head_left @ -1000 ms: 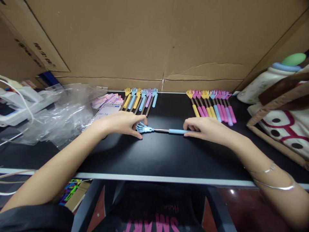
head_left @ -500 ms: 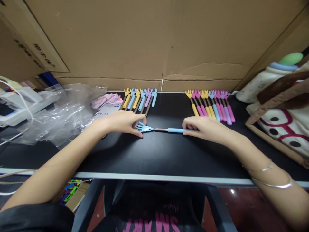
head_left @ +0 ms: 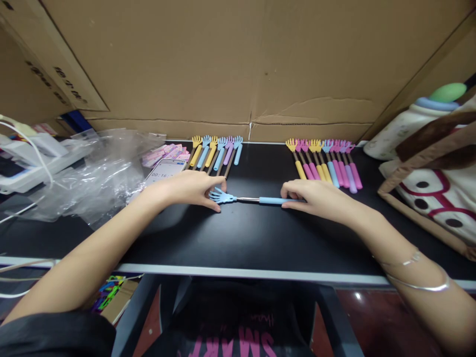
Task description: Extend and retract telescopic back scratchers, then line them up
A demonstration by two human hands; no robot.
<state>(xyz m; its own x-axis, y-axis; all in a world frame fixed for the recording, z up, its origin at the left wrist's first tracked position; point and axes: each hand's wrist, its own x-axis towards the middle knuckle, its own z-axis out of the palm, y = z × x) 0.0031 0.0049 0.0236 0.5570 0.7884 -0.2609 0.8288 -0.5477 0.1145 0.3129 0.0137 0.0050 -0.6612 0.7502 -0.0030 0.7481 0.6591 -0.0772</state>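
Observation:
A light-blue back scratcher (head_left: 247, 199) lies sideways on the black table, its hand-shaped head at left and its handle at right. My left hand (head_left: 193, 190) is closed around the claw tips, thumb on the near side and fingers on the far side. At the other end, my right hand (head_left: 316, 198) pinches the end of the blue handle, covering its tip. Beyond my left hand stands a row of yellow, blue and purple back scratchers (head_left: 211, 153). Another row of yellow, pink, blue and purple back scratchers (head_left: 327, 163) lies behind my right hand.
A phone (head_left: 163, 169) showing a timer, pink packets (head_left: 163, 152) and clear plastic bags (head_left: 100, 178) lie at left, near a white power strip (head_left: 40, 161). At right are a white bottle (head_left: 405, 126) and a patterned bag (head_left: 439, 193). Cardboard (head_left: 238, 64) walls the back.
Both hands keep their places at the two ends of the blue back scratcher. Only a very slight shift of the whole view shows.

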